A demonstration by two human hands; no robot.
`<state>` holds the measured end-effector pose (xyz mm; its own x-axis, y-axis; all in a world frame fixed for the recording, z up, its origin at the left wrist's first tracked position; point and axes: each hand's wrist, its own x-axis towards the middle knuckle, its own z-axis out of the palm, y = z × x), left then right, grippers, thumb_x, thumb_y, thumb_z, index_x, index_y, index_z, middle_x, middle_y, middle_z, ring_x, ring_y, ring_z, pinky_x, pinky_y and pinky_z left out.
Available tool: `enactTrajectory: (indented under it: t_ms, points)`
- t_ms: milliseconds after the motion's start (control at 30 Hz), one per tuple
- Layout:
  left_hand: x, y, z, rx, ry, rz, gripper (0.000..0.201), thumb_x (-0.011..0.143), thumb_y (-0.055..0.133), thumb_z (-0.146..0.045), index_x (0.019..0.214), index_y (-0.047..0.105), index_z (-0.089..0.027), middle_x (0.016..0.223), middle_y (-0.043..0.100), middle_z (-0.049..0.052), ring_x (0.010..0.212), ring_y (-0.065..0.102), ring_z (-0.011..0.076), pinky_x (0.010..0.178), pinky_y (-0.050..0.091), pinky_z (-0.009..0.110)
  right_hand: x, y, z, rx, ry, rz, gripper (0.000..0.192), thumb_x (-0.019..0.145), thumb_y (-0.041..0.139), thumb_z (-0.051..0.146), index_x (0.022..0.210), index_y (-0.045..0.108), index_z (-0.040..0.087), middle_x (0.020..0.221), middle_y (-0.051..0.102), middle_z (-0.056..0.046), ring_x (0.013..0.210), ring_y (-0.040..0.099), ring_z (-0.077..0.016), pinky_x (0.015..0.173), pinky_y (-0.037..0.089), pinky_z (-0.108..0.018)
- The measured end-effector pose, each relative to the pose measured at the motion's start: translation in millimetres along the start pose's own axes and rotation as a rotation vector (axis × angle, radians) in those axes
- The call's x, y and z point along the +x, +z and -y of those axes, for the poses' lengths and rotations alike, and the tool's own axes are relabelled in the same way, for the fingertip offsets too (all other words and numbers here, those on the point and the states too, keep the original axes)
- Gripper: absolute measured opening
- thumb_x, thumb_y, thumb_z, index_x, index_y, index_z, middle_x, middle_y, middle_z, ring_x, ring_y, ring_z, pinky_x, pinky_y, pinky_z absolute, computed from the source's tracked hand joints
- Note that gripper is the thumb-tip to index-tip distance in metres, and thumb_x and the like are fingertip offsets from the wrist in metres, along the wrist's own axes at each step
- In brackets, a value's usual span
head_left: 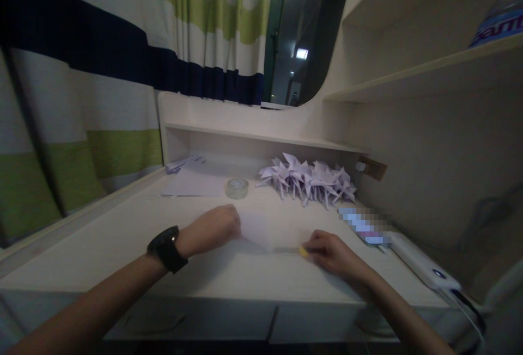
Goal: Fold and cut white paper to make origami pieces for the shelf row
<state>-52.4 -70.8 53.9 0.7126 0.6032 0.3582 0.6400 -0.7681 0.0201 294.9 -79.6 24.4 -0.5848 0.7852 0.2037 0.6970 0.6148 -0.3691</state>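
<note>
**Two hands on one pale sheet at the near centre of the desk**

My left hand (214,228), a black watch (166,248) on its wrist, rests with fingers curled down on the left edge of a pale paper sheet (257,230), pinning it to the desk (102,240). My right hand (330,252) lies to the right of the sheet, fingers closed around a small yellow-tipped tool (303,251); what kind of tool it is I cannot tell, since motion blur hides its shape. The sheet lies flat between both hands, near the front edge of the desk.

Handling, as I judge it: the sheet looks thin, light and limp, easily creased or torn, and likely to slide on the smooth desktop. It is best held by pressing an edge or corner flat, as my left hand does.

Count, moving outward: one sheet under my hands; one roll of clear tape (237,188) farther back; one larger paper (192,183) to its left; one heap of folded pale-violet paper pinwheels (308,178) far right, too many and too overlapped to count; one blurred-out flat object (363,224) and one white power strip (420,265) along the right side. A striped curtain (81,72) hangs at far left.
</note>
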Motion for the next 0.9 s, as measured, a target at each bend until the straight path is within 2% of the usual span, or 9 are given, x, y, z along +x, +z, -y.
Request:
enactTrajectory:
  t_ms: [100, 200, 333, 433, 567, 600, 667, 767, 900]
  points:
    - [-5.3, -4.6, 7.9, 0.025, -0.055, -0.042, 0.030, 0.088, 0.052, -0.026, 0.063, 0.067, -0.019, 0.074, 0.066, 0.006, 0.074, 0.058, 0.0181, 0.068, 0.040, 0.029, -0.8, -1.4, -7.7, 0.032, 0.028, -0.022, 0.022, 0.083, 0.059, 0.023, 0.099, 0.074, 0.020, 0.088, 0.063, -0.008, 0.081, 0.060, -0.0193, 0.072, 0.044, -0.027]
    - [-6.6, -9.3, 10.2, -0.118, -0.342, -0.286, 0.028, 0.088, 0.052, -0.036, 0.073, 0.071, -0.021, 0.075, 0.069, 0.005, 0.072, 0.060, 0.0192, 0.066, 0.042, 0.029, -1.2, -1.4, -15.2, 0.068, 0.039, -0.025, 0.024, 0.085, 0.058, 0.027, 0.101, 0.073, 0.019, 0.091, 0.065, -0.008, 0.082, 0.060, -0.0194, 0.073, 0.044, -0.027]
    - [-0.8, -13.2, 3.5, -0.613, -0.667, -0.661, 0.025, 0.078, 0.063, -0.044, 0.078, 0.071, -0.020, 0.075, 0.070, 0.004, 0.068, 0.062, 0.0196, 0.060, 0.045, 0.028, 1.0, -1.1, -24.0, 0.010, 0.041, -0.031, 0.022, 0.084, 0.059, 0.026, 0.100, 0.073, 0.020, 0.090, 0.065, -0.008, 0.080, 0.060, -0.0193, 0.073, 0.044, -0.027]
    - [5.1, -8.2, -4.6, -1.004, -0.775, -0.808, 0.024, 0.073, 0.066, -0.039, 0.081, 0.063, -0.017, 0.069, 0.067, 0.002, 0.057, 0.059, 0.0159, 0.051, 0.044, 0.024, 6.7, -1.6, -30.3, -0.077, 0.064, -0.057, 0.021, 0.084, 0.058, 0.025, 0.097, 0.073, 0.019, 0.091, 0.066, -0.009, 0.082, 0.060, -0.0205, 0.076, 0.043, -0.029]
    - [10.7, 7.2, -15.6, -1.199, -0.894, -0.838, 0.021, 0.073, 0.063, -0.034, 0.082, 0.053, -0.017, 0.063, 0.060, -0.002, 0.049, 0.053, 0.0123, 0.044, 0.040, 0.022, 23.9, 1.6, -22.8, 0.048, 0.142, -0.223, 0.034, 0.088, 0.053, 0.038, 0.104, 0.070, 0.013, 0.104, 0.067, -0.015, 0.096, 0.059, -0.0265, 0.086, 0.043, -0.038]
    - [11.9, 11.5, -18.0, -1.205, -0.902, -0.842, 0.021, 0.073, 0.062, -0.033, 0.082, 0.051, -0.018, 0.061, 0.058, -0.003, 0.048, 0.052, 0.0119, 0.044, 0.039, 0.021, 29.9, 3.9, -16.2, 0.179, 0.174, -0.250, 0.040, 0.091, 0.048, 0.043, 0.105, 0.069, 0.012, 0.104, 0.067, -0.016, 0.096, 0.060, -0.0262, 0.085, 0.044, -0.038]
    - [14.4, 19.6, -22.5, -1.202, -0.897, -0.853, 0.021, 0.074, 0.061, -0.033, 0.082, 0.050, -0.018, 0.060, 0.055, -0.005, 0.048, 0.051, 0.0116, 0.044, 0.039, 0.021, 43.2, 10.4, 1.2, 0.531, 0.235, -0.193, 0.051, 0.092, 0.042, 0.054, 0.099, 0.070, 0.012, 0.101, 0.069, -0.015, 0.093, 0.062, -0.0247, 0.080, 0.047, -0.037]
    - [17.8, 28.6, -27.7, -1.219, -0.864, -0.863, 0.023, 0.076, 0.060, -0.036, 0.086, 0.049, -0.019, 0.067, 0.059, -0.003, 0.055, 0.055, 0.0129, 0.050, 0.044, 0.023, 63.8, 22.6, 26.1, 0.954, 0.167, -0.027, 0.049, 0.085, 0.053, 0.057, 0.096, 0.069, 0.012, 0.096, 0.069, -0.011, 0.088, 0.063, -0.0196, 0.077, 0.047, -0.031]
    - [17.7, 32.7, -25.8, -1.252, -0.847, -0.830, 0.024, 0.076, 0.059, -0.037, 0.088, 0.047, -0.019, 0.071, 0.060, 0.000, 0.058, 0.057, 0.0150, 0.054, 0.047, 0.027, 85.4, 30.6, 33.9, 1.099, 0.283, -0.083, 0.044, 0.063, 0.076, 0.054, 0.072, 0.064, 0.012, 0.068, 0.063, -0.002, 0.060, 0.056, -0.0115, 0.061, 0.044, -0.025]
